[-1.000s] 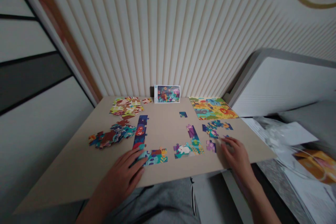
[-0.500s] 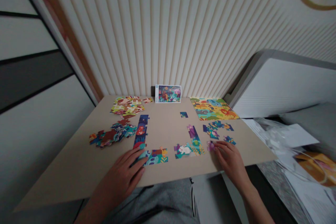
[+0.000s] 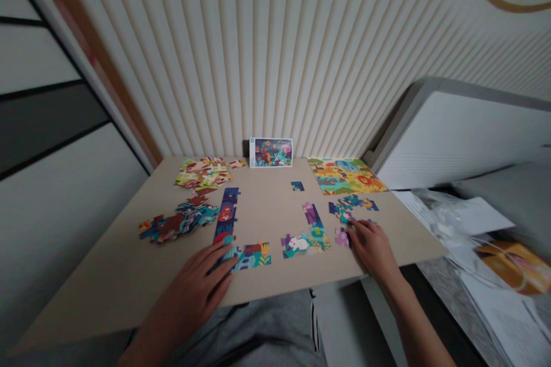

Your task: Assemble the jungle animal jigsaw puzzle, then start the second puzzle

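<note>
My left hand (image 3: 206, 281) lies flat with fingers spread, its fingertips on the lower left corner of a joined puzzle strip (image 3: 226, 213). This strip runs down the left side and along the bottom. My right hand (image 3: 373, 249) rests on the table with fingers a little apart. Its thumb is beside a purple puzzle piece (image 3: 342, 237), and its forefinger reaches the edge of a group of loose teal and blue pieces (image 3: 349, 202). Between the hands lies a joined corner section with a white rabbit (image 3: 299, 243). A single dark blue piece (image 3: 297, 186) lies farther back.
A picture card (image 3: 271, 152) stands against the pleated wall. Piles of dark puzzle pieces (image 3: 176, 223) and light ones (image 3: 202, 173) lie at the left. A finished animal puzzle (image 3: 346, 175) lies at the back right. Papers and a cable are beyond the table's right edge.
The fingers of my right hand have moved slightly away from me, off the purple piece towards the teal pieces. My left hand stays in place. The whole view has shifted slightly.
</note>
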Motion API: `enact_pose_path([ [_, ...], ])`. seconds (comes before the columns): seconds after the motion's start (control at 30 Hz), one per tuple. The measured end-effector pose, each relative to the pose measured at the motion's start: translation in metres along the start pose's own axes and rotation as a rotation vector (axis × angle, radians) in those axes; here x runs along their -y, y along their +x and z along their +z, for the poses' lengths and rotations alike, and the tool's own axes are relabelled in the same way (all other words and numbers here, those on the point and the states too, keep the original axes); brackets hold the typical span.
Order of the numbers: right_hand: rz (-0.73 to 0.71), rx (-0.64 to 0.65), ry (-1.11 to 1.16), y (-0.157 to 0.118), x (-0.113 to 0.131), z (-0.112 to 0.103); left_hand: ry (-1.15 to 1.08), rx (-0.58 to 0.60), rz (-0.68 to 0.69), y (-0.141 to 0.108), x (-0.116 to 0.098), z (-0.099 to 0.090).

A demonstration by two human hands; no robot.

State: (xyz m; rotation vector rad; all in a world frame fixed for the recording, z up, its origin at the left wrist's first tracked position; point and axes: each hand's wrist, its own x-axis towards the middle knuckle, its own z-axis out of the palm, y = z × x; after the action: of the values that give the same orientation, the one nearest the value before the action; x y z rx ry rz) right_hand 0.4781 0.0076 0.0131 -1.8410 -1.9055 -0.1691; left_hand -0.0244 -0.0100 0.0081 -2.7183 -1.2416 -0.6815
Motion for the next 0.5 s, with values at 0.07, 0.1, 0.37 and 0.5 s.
enact_pose_path([
  [0.07, 0.021, 0.014, -0.044, 0.008, 0.001, 0.001, 0.009, 0.003, 0.004, 0.0, 0.0, -0.001],
  [0.1, 0.026, 0.022, -0.06, 0.01, 0.002, 0.002, 0.009, 0.002, 0.006, 0.001, -0.001, -0.001],
  [0.37, 0.108, 0.008, -0.114, 0.02, 0.008, 0.001, -0.014, 0.02, -0.013, 0.0, -0.002, -0.001],
  [0.5, 0.165, 0.012, -0.12, 0.03, 0.01, 0.003, 0.008, 0.035, -0.015, 0.0, -0.002, -0.001],
])
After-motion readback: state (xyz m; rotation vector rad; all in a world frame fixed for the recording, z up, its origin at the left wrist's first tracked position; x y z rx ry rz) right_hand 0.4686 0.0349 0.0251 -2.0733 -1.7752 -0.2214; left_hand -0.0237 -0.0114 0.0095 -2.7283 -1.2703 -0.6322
